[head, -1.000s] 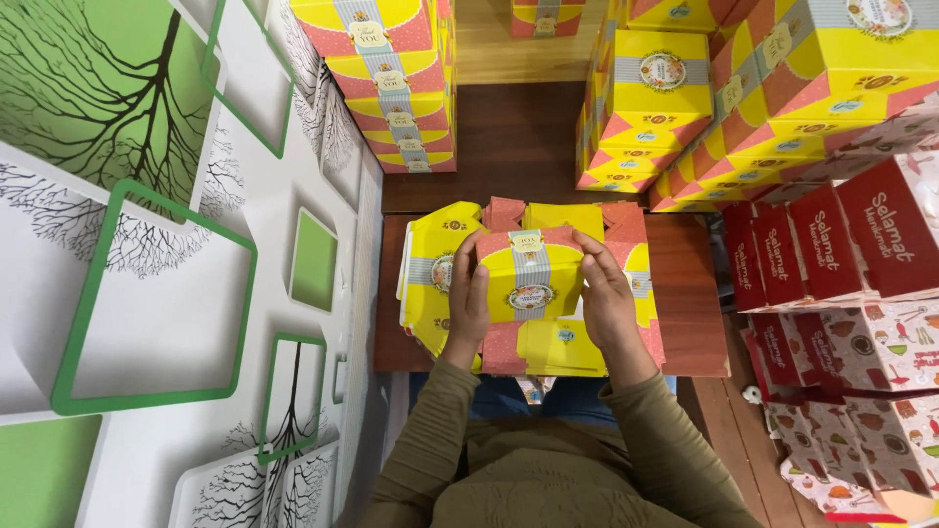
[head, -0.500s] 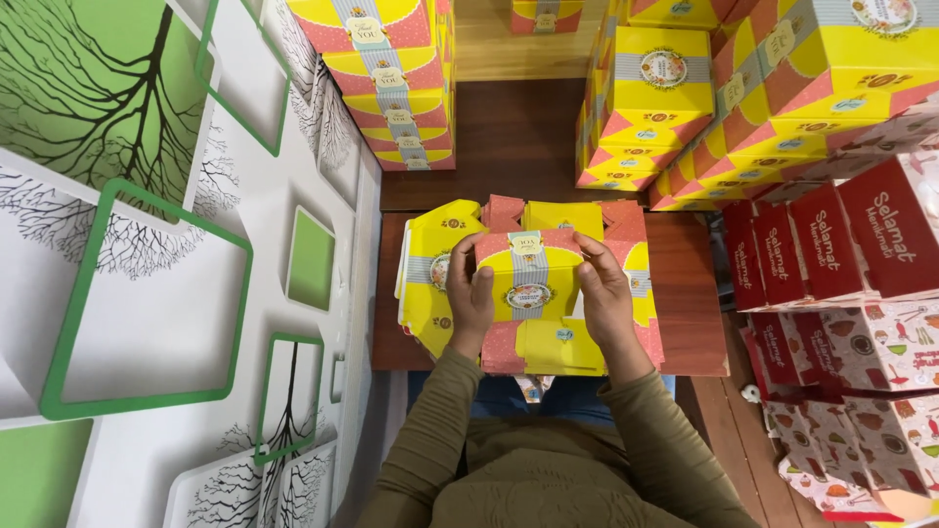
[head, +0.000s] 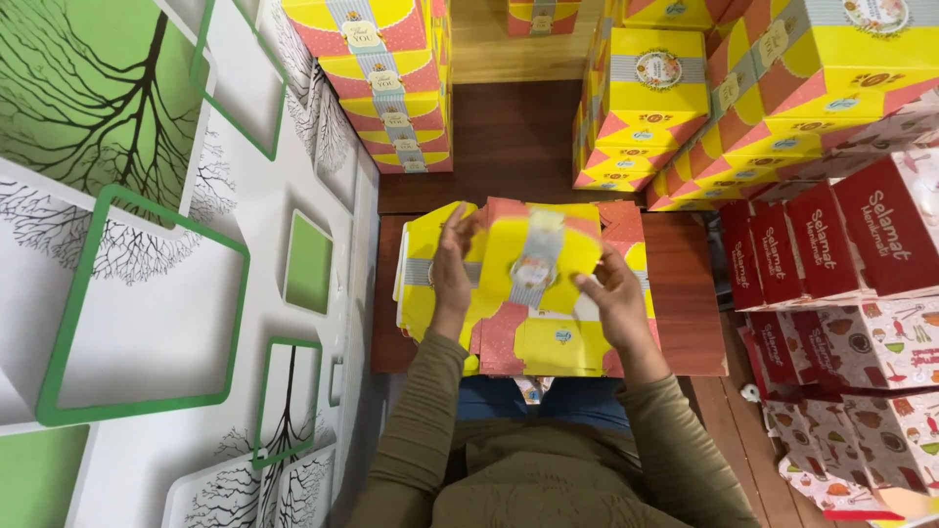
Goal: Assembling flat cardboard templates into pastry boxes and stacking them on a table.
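The left hand (head: 452, 269) grips the left edge of a yellow cardboard box (head: 538, 252); the right hand (head: 614, 298) clasps its right side, holding it just above flat boxes (head: 548, 342) on the brown bench (head: 685, 293).

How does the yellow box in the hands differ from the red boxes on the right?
The yellow box is yellow with pink-red trim and a grey band with a round seal; the red boxes are plain red with white lettering. The yellow box is held between the left hand and right hand, looking only partly folded; the red boxes stand assembled in a row, untouched. Both are printed cardboard.
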